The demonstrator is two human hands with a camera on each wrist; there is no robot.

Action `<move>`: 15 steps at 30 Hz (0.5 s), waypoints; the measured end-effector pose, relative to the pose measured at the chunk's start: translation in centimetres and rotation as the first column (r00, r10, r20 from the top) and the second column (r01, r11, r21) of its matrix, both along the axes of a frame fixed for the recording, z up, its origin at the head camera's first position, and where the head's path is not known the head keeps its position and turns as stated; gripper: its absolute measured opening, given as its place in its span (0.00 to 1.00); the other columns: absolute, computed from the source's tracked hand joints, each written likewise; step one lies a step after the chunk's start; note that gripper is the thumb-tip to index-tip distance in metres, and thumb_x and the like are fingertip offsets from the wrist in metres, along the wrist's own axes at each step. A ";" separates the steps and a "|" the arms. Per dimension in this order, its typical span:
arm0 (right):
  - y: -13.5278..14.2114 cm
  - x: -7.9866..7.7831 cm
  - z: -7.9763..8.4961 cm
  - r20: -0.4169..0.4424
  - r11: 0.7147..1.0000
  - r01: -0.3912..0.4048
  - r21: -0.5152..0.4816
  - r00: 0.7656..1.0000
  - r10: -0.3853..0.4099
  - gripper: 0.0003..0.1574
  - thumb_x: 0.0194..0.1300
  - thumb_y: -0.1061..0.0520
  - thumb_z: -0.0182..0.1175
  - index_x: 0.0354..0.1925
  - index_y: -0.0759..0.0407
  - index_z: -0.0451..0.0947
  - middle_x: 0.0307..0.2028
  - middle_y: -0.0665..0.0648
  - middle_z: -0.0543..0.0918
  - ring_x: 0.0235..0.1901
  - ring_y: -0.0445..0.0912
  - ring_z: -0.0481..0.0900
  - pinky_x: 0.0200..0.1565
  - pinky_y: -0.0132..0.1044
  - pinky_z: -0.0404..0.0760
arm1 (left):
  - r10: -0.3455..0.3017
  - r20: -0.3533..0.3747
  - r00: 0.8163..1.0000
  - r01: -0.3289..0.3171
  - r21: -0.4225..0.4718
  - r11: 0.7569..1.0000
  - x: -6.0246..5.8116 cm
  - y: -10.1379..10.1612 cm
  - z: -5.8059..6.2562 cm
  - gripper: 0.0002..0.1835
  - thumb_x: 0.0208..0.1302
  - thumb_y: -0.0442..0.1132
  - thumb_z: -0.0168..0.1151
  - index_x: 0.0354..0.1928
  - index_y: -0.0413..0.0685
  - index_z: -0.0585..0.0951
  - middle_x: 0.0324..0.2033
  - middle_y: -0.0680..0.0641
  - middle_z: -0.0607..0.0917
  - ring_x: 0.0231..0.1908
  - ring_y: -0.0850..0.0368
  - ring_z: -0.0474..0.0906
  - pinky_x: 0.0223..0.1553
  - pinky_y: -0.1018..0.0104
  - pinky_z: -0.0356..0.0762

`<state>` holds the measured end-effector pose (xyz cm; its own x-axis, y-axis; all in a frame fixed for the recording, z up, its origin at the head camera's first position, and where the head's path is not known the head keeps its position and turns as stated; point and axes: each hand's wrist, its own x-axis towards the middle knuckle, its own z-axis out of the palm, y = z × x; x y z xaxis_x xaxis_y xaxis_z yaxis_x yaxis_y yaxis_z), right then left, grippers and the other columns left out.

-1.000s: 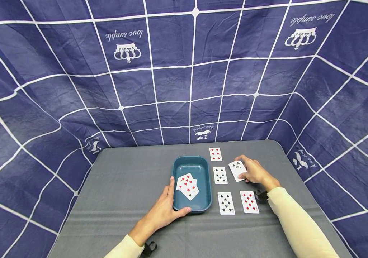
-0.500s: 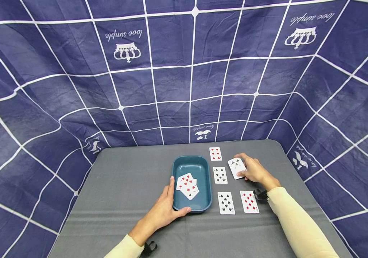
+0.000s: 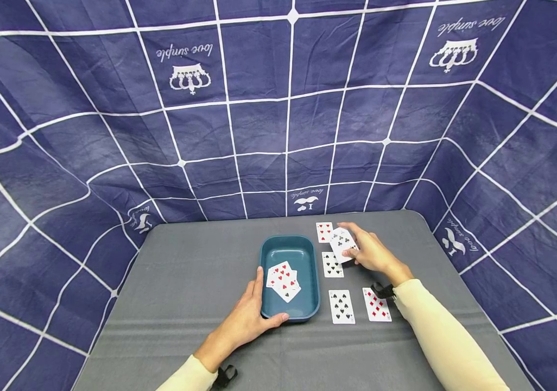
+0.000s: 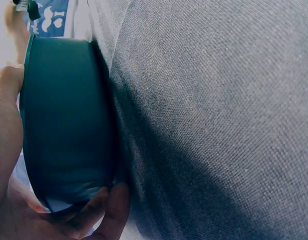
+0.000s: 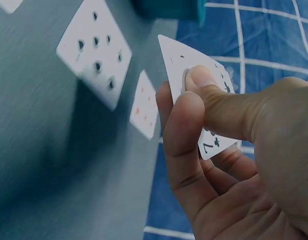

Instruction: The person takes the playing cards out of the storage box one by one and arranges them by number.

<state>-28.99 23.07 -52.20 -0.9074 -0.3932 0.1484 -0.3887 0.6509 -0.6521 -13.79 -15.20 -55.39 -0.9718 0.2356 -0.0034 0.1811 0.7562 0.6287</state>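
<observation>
In the head view my left hand (image 3: pixel 246 315) holds the corner of a blue-green plastic tray (image 3: pixel 316 304), with the thumb over the near rim and the fingers along the left wall. A few overlapping playing cards (image 3: pixel 284 281) lie face up inside. My right hand (image 3: pixel 376 251) pinches a seven of clubs (image 3: pixel 341 241) above the table. The right wrist view shows the thumb (image 5: pixel 226 107) pressed on the face of this card, with fingers behind it. From above, it overlaps a spade card (image 3: pixel 331 267) and the edge of a heart card (image 3: pixel 324 232) on the table.
Nearer the front lie another spade card (image 3: pixel 341 307) and a diamond card (image 3: pixel 376 309), which the right wrist strap (image 3: pixel 382 290) partly covers. Grey cloth (image 3: pixel 200 260) covers the table. Blue cloth with white lines (image 3: pixel 259 125) encloses the back and sides.
The right hand has lifted the seven of clubs off the table and carried it left toward the tray. My left hand and the tray stay in place.
</observation>
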 end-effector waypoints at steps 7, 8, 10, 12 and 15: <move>-2.9 0.2 1.1 -0.015 0.996 -0.058 -0.067 0.998 0.057 0.53 0.77 0.68 0.75 0.90 0.49 0.65 0.35 0.60 0.83 0.21 0.55 0.90 0.33 0.35 0.85 | -0.002 -0.002 1.000 0.002 -0.009 1.000 0.0 0.1 0.0 0.77 0.64 0.68 0.86 0.95 0.36 0.46 0.79 0.29 0.76 0.74 0.33 0.82 0.75 0.36 0.82; -3.2 0.2 1.2 -0.019 0.995 -0.071 -0.073 0.997 0.069 0.53 0.77 0.68 0.75 0.90 0.49 0.64 0.35 0.61 0.83 0.21 0.54 0.90 0.35 0.36 0.86 | -0.002 -0.003 1.000 0.002 -0.011 1.000 0.0 0.1 0.0 0.77 0.64 0.68 0.86 0.95 0.36 0.46 0.79 0.29 0.76 0.74 0.33 0.82 0.75 0.36 0.82; -4.1 0.3 1.3 -0.014 0.992 -0.094 -0.088 0.996 0.093 0.54 0.78 0.68 0.74 0.91 0.49 0.63 0.42 0.67 0.87 0.22 0.56 0.91 0.36 0.36 0.87 | -0.002 -0.007 1.000 0.002 -0.013 1.000 0.0 0.1 0.0 0.77 0.64 0.68 0.86 0.95 0.35 0.46 0.79 0.29 0.76 0.74 0.33 0.82 0.75 0.36 0.82; -4.8 0.4 1.5 -0.007 0.989 -0.114 -0.097 0.993 0.114 0.53 0.79 0.68 0.72 0.92 0.49 0.62 0.51 0.74 0.89 0.23 0.58 0.92 0.39 0.38 0.89 | -0.003 -0.008 1.000 0.002 -0.016 1.000 0.0 0.1 0.0 0.78 0.64 0.68 0.86 0.95 0.35 0.46 0.79 0.29 0.76 0.73 0.33 0.82 0.75 0.36 0.82; -5.9 0.5 1.7 0.024 0.985 -0.135 -0.108 0.990 0.138 0.53 0.82 0.68 0.70 0.93 0.46 0.60 0.60 0.75 0.90 0.25 0.62 0.93 0.36 0.38 0.89 | -0.002 -0.009 1.000 0.002 -0.021 1.000 0.0 0.1 0.0 0.78 0.64 0.69 0.85 0.95 0.35 0.47 0.79 0.29 0.76 0.73 0.34 0.83 0.74 0.36 0.83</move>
